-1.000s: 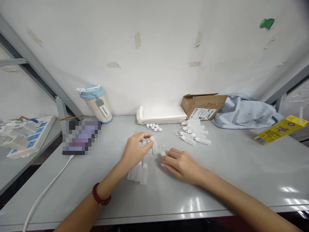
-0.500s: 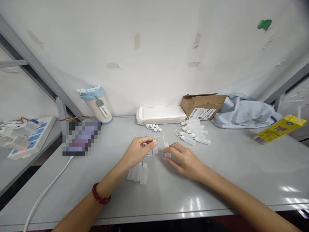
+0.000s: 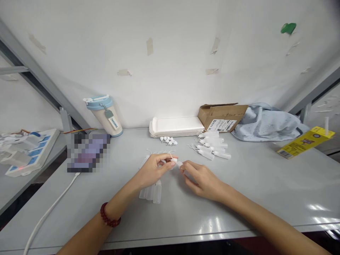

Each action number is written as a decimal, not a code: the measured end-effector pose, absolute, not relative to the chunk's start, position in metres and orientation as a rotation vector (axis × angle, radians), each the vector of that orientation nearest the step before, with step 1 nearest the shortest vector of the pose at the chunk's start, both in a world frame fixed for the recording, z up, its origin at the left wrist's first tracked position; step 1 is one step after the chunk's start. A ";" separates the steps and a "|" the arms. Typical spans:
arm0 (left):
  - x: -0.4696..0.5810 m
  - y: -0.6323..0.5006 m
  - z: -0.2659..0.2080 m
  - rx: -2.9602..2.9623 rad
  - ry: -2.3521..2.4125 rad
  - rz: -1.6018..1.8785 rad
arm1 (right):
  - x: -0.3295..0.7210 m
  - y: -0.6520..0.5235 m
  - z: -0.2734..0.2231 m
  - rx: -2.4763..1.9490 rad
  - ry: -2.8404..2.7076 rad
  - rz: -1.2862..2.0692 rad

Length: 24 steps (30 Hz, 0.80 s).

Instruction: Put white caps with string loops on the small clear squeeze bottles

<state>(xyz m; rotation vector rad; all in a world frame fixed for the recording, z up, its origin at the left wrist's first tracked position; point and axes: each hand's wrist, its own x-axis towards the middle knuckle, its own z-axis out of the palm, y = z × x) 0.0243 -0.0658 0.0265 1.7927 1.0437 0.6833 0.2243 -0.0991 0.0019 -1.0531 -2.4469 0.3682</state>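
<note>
Over the middle of the glossy grey worktop (image 3: 239, 209), the left hand (image 3: 152, 171) is grasping a small white plastic cap (image 3: 174, 160) in its fingers; the right hand (image 3: 202, 178) is pinching a small translucent plastic bottle (image 3: 180, 165) just beside it. Small white pointed caps (image 3: 169, 141) are lying near the back edge.

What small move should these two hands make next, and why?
Probably line up the translucent piece in the right hand with the white piece in the left hand: both are pinched, and they sit very close together, though whether they touch is hard to tell.
</note>
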 end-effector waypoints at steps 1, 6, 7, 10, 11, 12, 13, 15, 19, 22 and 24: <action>0.024 -0.066 0.027 1.794 1.027 0.679 | 0.224 -0.099 0.002 -1.049 -2.449 0.372; 0.025 -0.067 0.027 1.774 0.981 0.663 | 0.224 -0.099 0.000 -1.030 -2.433 0.413; 0.026 -0.067 0.027 1.771 0.983 0.663 | 0.224 -0.099 0.000 -1.035 -2.425 0.432; 0.025 -0.066 0.027 1.769 0.975 0.660 | 0.224 -0.099 0.001 -1.074 -2.401 0.497; 0.025 -0.066 0.027 1.771 0.976 0.655 | 0.224 -0.100 0.001 -1.084 -2.396 0.510; 0.025 -0.066 0.027 1.773 0.979 0.649 | 0.224 -0.100 0.002 -1.091 -2.392 0.518; 0.025 -0.067 0.027 1.777 0.981 0.642 | 0.224 -0.100 0.002 -1.094 -2.389 0.521; 0.024 -0.067 0.026 1.782 0.975 0.626 | 0.224 -0.100 0.003 -1.092 -2.379 0.526; 0.024 -0.066 0.026 1.778 0.940 0.614 | 0.224 -0.100 0.001 -1.071 -2.341 0.529; 0.025 -0.066 0.026 1.788 0.945 0.595 | 0.224 -0.100 0.000 -1.061 -2.308 0.523; 0.025 -0.067 0.026 1.804 0.945 0.587 | 0.224 -0.099 0.000 -1.075 -2.283 0.545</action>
